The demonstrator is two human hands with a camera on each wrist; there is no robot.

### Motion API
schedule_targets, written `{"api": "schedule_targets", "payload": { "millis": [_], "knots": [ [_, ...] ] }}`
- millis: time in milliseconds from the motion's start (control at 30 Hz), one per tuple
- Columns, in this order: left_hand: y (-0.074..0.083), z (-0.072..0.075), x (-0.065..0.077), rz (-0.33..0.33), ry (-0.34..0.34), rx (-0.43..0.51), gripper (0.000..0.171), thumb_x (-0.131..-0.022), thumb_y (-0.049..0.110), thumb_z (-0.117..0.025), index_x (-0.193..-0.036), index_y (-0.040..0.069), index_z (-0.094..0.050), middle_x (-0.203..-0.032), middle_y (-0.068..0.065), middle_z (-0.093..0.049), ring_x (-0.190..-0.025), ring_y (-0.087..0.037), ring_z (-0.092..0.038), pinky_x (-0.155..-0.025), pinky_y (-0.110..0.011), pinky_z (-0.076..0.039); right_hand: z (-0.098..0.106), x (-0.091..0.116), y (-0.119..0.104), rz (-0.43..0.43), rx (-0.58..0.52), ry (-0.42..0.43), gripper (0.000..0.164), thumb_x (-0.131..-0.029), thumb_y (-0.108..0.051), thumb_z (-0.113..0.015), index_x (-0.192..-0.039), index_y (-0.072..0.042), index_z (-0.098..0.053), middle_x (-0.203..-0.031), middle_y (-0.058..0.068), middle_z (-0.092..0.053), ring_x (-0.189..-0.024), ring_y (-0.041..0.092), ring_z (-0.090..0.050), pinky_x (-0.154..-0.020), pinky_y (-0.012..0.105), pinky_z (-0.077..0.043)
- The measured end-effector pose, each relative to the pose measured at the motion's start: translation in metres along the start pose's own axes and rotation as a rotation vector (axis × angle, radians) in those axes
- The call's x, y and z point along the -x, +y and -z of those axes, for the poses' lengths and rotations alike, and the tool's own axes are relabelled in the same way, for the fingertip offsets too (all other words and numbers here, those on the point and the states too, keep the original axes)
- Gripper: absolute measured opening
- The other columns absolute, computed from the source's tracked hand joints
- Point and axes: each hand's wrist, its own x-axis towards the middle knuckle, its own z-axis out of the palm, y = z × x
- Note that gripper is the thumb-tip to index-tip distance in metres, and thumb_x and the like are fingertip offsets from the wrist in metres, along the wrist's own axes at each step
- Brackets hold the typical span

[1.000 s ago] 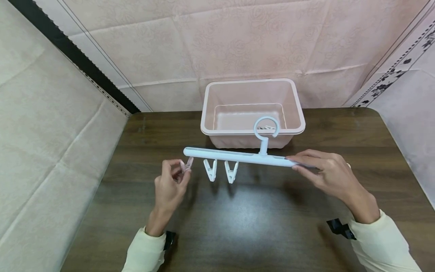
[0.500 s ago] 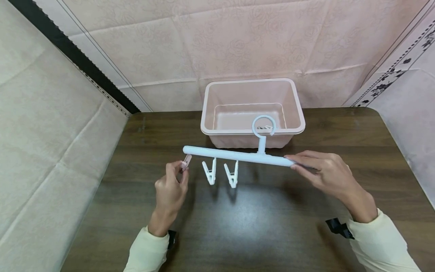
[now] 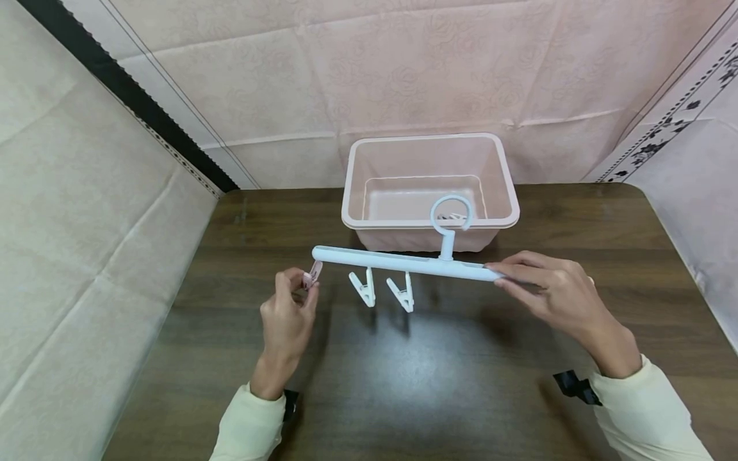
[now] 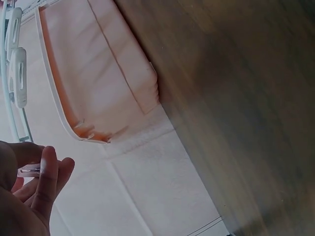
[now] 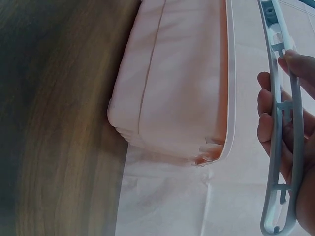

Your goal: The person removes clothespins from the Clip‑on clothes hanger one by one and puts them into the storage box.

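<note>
A: Please, what does the left hand (image 3: 288, 317) do?

B: It pinches a small pink clip (image 3: 312, 276) between the thumb and the fingers. The clip is just under the person's left end of the light blue hanger (image 3: 398, 262). Whether it is fastened to the bar, I cannot tell.

A: And the right hand (image 3: 556, 291)?

B: This one grips the other end of the hanger, with the thumb on the near side. In the right wrist view, one sees long slots in the bar and small cross-pieces between its two sides, and the fingers are curled around it.

A: So the hanger is in the air?

B: Yes, it is held above the brown table (image 3: 415, 384), nearly level, with its hook upward. From the head camera, the hook appears in front of the pink basin (image 3: 398, 240).

A: Does something hang from it?

B: Two white clips (image 3: 363, 289) hang beneath the bar, side by side, between the pink clip and the right hand. Both hang a little tilted and apart from each other.

A: What is in the basin?

B: Some small pale things (image 3: 455, 217) lie at its near side; they are too small to name with certainty. The basin stands at the far edge of the table, before a pale patterned cloth (image 3: 403, 70).
</note>
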Motion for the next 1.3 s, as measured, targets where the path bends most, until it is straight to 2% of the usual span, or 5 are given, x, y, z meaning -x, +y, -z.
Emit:
{"api": "schedule_targets", "payload": {
  "millis": [233,500,867,1133,1300],
  "knots": [
    [0.001,0.001,0.000,0.053,-0.011,0.025,0.039,-0.076,-0.017,-0.077,-0.102,-0.005,-0.051,-0.086,-0.023,-0.072,-0.067,-0.029,-0.070,-0.051,-0.040,-0.055,0.000,0.000,0.001,0.006,0.014,0.019,0.043,-0.101,-0.046,-0.057,-0.097,-0.011,-0.081,-0.089,-0.001,-0.071,-0.052,-0.001,-0.040,-0.045,0.015,-0.029],
    [-0.004,0.004,0.005,0.053,-0.018,0.016,0.038,-0.075,-0.020,-0.075,-0.101,-0.005,-0.052,-0.087,-0.022,-0.072,-0.065,-0.025,-0.069,-0.051,-0.039,-0.054,0.002,-0.001,0.001,0.004,0.023,0.036,0.043,-0.101,-0.046,-0.057,-0.096,-0.011,-0.081,-0.087,-0.001,-0.071,-0.053,-0.004,-0.036,-0.044,0.014,-0.028],
    [-0.006,0.009,0.009,0.046,-0.008,0.057,0.040,-0.073,-0.021,-0.076,-0.102,-0.005,-0.052,-0.086,-0.021,-0.072,-0.064,-0.026,-0.069,-0.052,-0.037,-0.054,0.001,-0.001,0.001,-0.001,0.030,0.043,0.043,-0.101,-0.046,-0.057,-0.096,-0.011,-0.082,-0.087,-0.001,-0.071,-0.053,-0.004,-0.037,-0.044,0.015,-0.028],
    [-0.003,0.010,-0.002,0.063,0.015,0.104,0.038,-0.074,-0.020,-0.077,-0.101,-0.007,-0.054,-0.087,-0.021,-0.071,-0.067,-0.027,-0.069,-0.054,-0.036,-0.055,0.001,0.002,0.002,-0.015,0.051,0.028,0.044,-0.101,-0.048,-0.056,-0.096,-0.012,-0.082,-0.087,-0.001,-0.071,-0.053,-0.003,-0.037,-0.044,0.015,-0.028],
    [0.000,0.011,-0.012,0.078,0.025,0.159,0.035,-0.075,-0.020,-0.076,-0.101,-0.009,-0.055,-0.088,-0.021,-0.070,-0.070,-0.029,-0.070,-0.057,-0.026,-0.055,0.001,0.003,0.002,-0.015,0.059,0.023,0.044,-0.101,-0.048,-0.056,-0.096,-0.013,-0.082,-0.087,-0.001,-0.071,-0.052,-0.002,-0.039,-0.044,0.016,-0.029]
  ]
}}
